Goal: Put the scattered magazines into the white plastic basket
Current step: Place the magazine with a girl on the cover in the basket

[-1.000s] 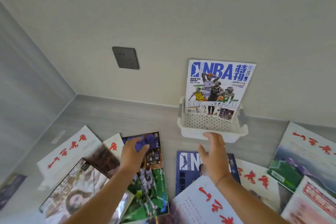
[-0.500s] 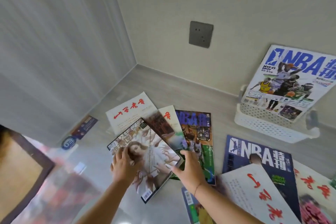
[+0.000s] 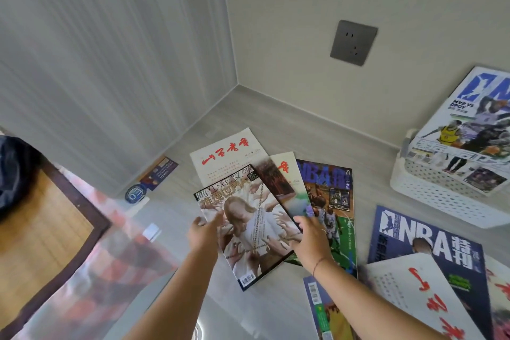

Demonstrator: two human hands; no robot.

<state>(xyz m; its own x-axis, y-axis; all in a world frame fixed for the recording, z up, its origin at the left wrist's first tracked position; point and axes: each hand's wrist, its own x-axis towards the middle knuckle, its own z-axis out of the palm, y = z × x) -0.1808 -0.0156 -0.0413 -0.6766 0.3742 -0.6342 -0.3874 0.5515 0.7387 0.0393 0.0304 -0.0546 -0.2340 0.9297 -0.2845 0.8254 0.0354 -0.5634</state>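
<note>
A magazine with a pale figure on its cover lies on top of the floor pile. My left hand grips its left edge and my right hand grips its right edge. Under it are a white magazine with red script and a green NBA magazine. A blue NBA magazine and another white one with red script lie to the right. The white plastic basket stands at the right edge against the wall, with an NBA magazine upright in it.
Two walls meet in a corner behind the pile, with a grey wall socket on the right wall. A round blue sticker and a dark card lie by the left wall. A brown-edged mat is at the left.
The view has swung left, so the basket sits at the right edge. Both hands left the area near the basket and closed on the edges of the pale-figure magazine.
</note>
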